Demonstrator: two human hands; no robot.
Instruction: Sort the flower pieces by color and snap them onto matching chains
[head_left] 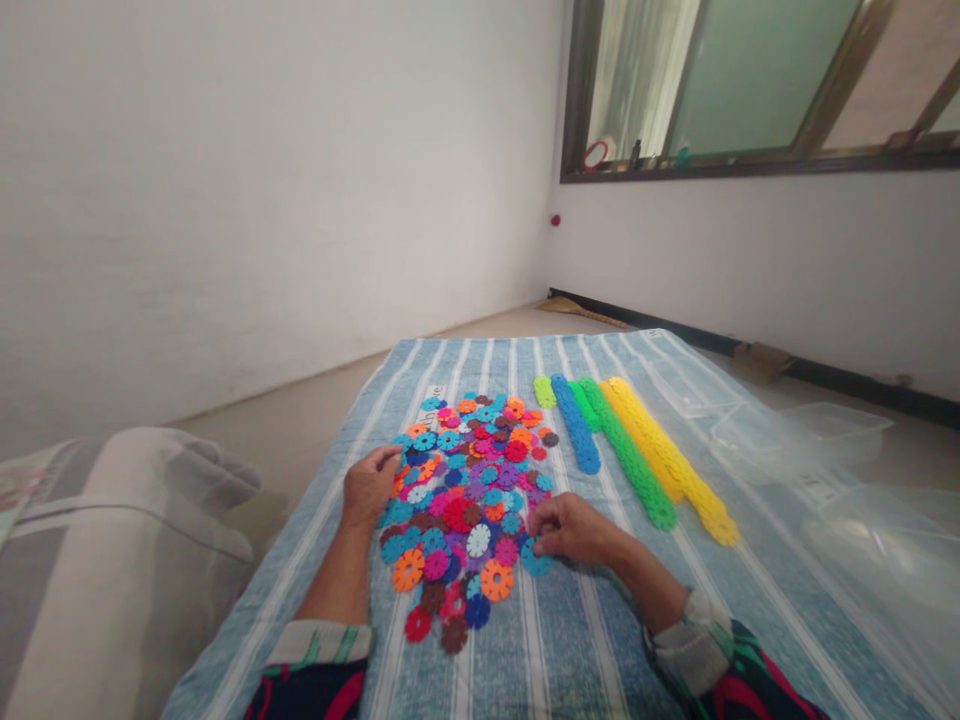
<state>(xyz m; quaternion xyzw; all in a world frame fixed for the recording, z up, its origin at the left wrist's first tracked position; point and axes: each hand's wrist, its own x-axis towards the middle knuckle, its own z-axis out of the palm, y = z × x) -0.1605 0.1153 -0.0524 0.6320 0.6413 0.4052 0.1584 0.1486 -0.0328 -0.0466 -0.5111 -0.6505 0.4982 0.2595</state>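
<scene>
Between the 2 hands, a loose pile of many-coloured, round, notched, plastic-looking discs [469, 515] is spread on a blue-and-white striped cloth [495, 680]. The pile's left edge is met by the bare left hand [371, 487], whose fingers are bent and kept close together; whether a disc is gripped cannot be told. At the pile's right edge, the bare right hand [574, 528] is curled, its fingertips set narrow at a round, notched, teal-blue disc [535, 557]; whether this is pinched or only touched cannot be told.

Beyond the right hand, strips of overlapping notched discs are laid side by side: 1 short lime-green strip [544, 392], 1 blue strip [576, 425], 1 short and 1 long green strip [628, 455], and 2 yellow strips [671, 455], placed touching. Well to the right of the right hand, clear plastic boxes [832, 425] are seen, blurred. Beyond the left hand, a white printed label [437, 395] is partly covered by discs. Left of the left hand, a grey-and-white fabric-covered object [127, 540] is seen.
</scene>
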